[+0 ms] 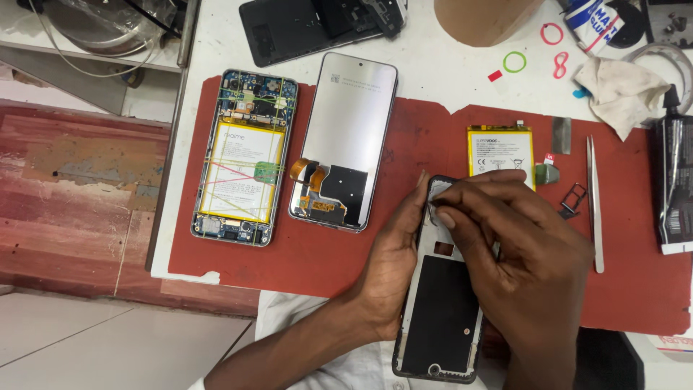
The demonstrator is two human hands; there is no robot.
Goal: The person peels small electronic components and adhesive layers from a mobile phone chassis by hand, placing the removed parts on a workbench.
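Left hand (390,267) grip clamps the slim black phone frame (440,318); right hand (520,253) fingertips pinch together at its glossy top.

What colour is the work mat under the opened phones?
The mat is brick red, with worn edges; the head view shows it plainly.
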